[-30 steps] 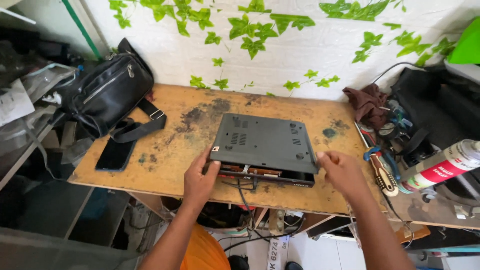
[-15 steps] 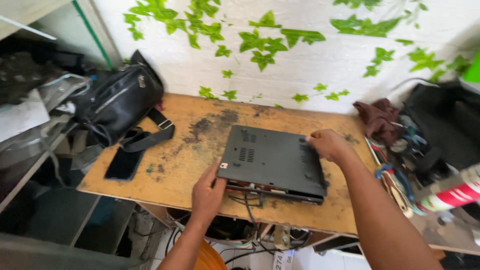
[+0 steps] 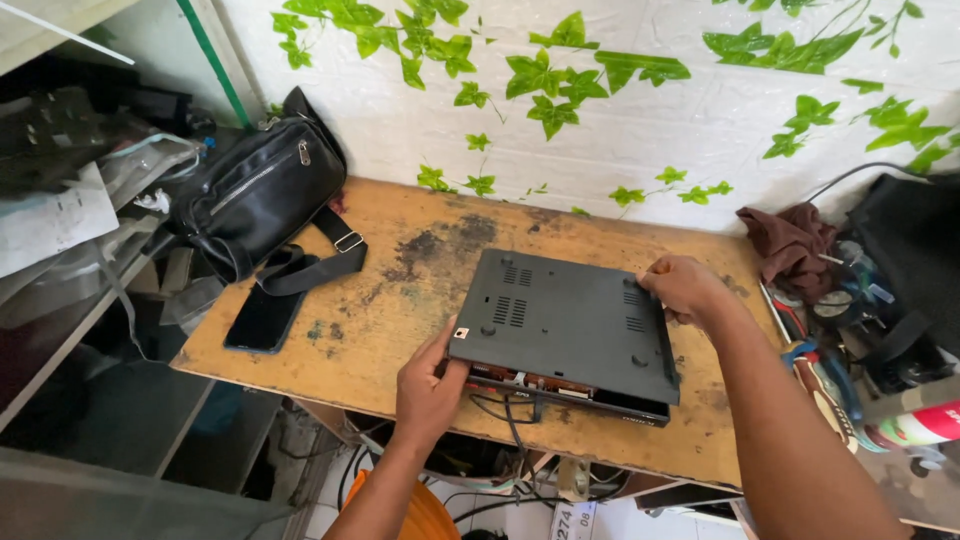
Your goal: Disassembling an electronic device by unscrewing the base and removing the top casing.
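Two hands grip the box (image 3: 570, 325) — long axis across the table (image 3: 380, 300): left hand (image 3: 428, 385) at near-left corner, right hand (image 3: 685, 288) at far-right.

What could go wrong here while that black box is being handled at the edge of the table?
The black box overhangs the near edge of the wooden table; with the left hand and right hand only at its corners, it might slip off. Cables dangling beneath it could snag. Its exposed circuit board might get knocked.
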